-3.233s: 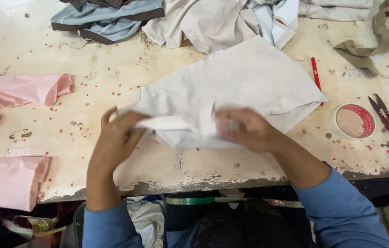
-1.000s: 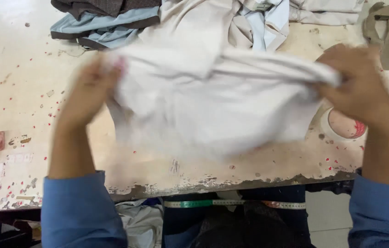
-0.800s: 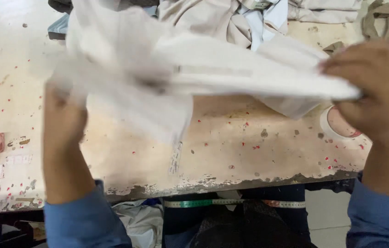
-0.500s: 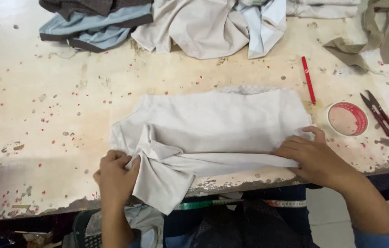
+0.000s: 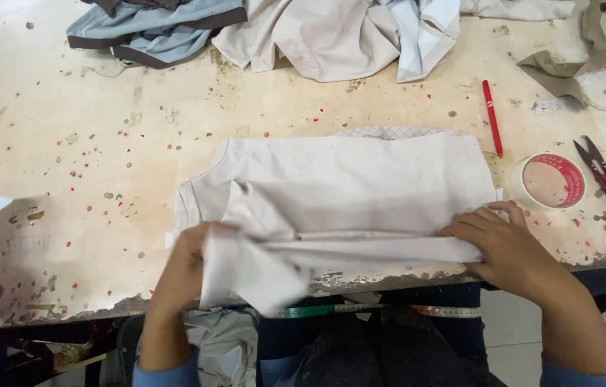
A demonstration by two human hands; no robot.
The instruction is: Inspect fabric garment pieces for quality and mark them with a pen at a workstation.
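The cloth (image 5: 346, 193) lies flat on the surface (image 5: 66, 143), half folded. The left hand (image 5: 188, 258) grips its loose flap; the right hand (image 5: 503, 247) presses the fold.

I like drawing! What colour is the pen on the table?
Red. The pen lies on the table, clearest in the head view.

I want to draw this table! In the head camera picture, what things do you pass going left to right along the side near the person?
Left hand → pale folded garment → right hand → roll of tape → red-handled snips.
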